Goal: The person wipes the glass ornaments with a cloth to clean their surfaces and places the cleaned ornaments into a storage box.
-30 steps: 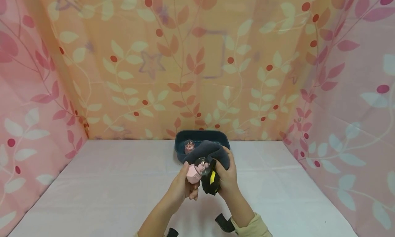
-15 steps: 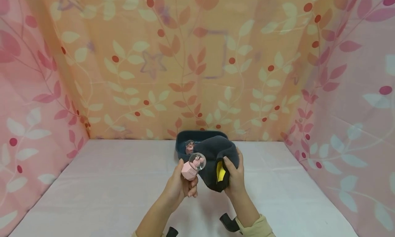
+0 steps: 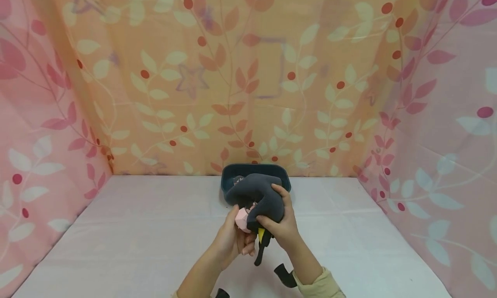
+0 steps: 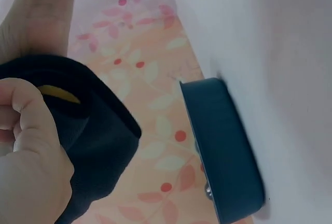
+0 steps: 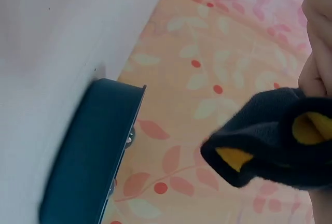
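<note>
My left hand (image 3: 225, 243) holds a small snow globe by its pink faceted base (image 3: 241, 220); its clear dome is mostly covered by cloth in the head view. My right hand (image 3: 289, 231) grips a dark grey soft fabric piece (image 3: 268, 194) with black edging and yellow lining, thumb toward me. The fabric curves around the dome, and a black strap (image 3: 259, 255) dangles below it. In the right wrist view, folds of the fabric (image 5: 254, 115) gape and show yellow inside. The left wrist view has the fabric (image 4: 104, 156) beside my left hand's curled fingers.
Behind the hands, a dark teal bin (image 3: 284, 172) stands on the white-covered table (image 3: 155, 229) near the back curtain (image 3: 163, 95). Another clear-domed globe (image 3: 238, 180) shows inside it, partly hidden by the fabric. Pink patterned curtains flank both sides.
The fabric first swung right, away from the globe, and its shape opened out. Now it is back at the left, turned over and covering the dome; the left hand keeps holding the globe.
</note>
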